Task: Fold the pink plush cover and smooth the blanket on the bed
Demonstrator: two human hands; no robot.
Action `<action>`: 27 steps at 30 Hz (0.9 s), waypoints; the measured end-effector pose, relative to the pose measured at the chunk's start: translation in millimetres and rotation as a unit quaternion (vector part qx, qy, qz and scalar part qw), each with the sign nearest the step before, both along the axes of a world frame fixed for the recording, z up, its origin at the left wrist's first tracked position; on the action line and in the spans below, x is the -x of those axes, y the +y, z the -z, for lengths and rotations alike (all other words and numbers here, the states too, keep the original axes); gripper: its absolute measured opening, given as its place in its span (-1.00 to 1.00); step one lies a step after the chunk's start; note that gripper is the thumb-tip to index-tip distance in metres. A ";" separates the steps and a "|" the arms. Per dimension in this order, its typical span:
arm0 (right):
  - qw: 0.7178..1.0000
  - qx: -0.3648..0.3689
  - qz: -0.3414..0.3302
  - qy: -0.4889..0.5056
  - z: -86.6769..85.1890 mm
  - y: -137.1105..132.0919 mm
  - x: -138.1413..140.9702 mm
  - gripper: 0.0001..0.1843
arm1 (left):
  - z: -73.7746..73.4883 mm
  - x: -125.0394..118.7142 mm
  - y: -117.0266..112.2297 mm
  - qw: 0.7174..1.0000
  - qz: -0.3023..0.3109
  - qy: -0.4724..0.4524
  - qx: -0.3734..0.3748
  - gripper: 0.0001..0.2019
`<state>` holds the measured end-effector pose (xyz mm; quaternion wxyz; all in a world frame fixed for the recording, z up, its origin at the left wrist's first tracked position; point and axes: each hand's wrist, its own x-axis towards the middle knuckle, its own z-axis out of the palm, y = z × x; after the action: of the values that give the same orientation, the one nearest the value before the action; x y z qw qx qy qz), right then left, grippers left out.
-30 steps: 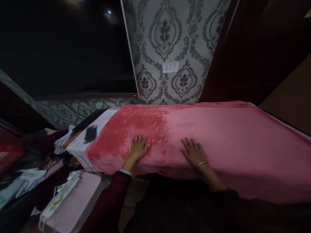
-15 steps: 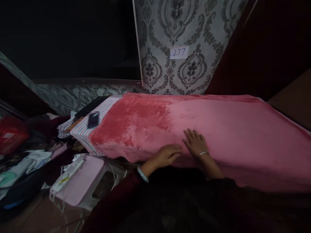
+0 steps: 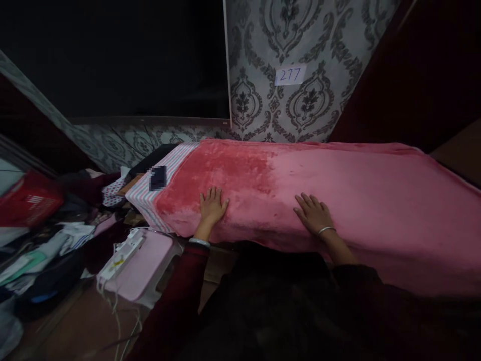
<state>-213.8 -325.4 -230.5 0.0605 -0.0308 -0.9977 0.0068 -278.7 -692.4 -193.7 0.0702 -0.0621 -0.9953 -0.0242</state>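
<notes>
A pink plush blanket [image 3: 338, 180] covers a long bed or bench in front of me; its left part looks darker red. My left hand [image 3: 212, 205] lies flat on the darker part near the front edge, fingers stretched out, holding nothing. My right hand [image 3: 312, 213], with a thin bangle at the wrist, rests flat on the lighter pink part, fingers apart and empty. Under the blanket at the left end a striped sheet [image 3: 145, 193] shows, with a dark phone-like object [image 3: 158, 178] on it.
A pink stool [image 3: 141, 265] with a white power strip [image 3: 120, 255] on it stands low left. Clothes and a red basket [image 3: 30, 198] pile up at the far left. Patterned wallpaper with a "277" label [image 3: 289, 75] is behind the bed.
My left hand slid right along the blanket's front edge until it was close beside my right hand, then moved back left and lies flat again. My right hand stayed flat. The view shifted a little.
</notes>
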 end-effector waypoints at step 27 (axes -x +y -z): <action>1.000 0.004 0.006 -0.010 -6.4 -6.2 -0.7 -0.34 | -15.1 25.1 93.0 0.971 0.206 -0.106 -0.054 -0.35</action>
<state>-213.2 -331.6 -224.1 0.0506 -0.0366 -0.9980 0.0102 -303.7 -599.3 -178.6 -0.0392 -0.2595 -0.9600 -0.0979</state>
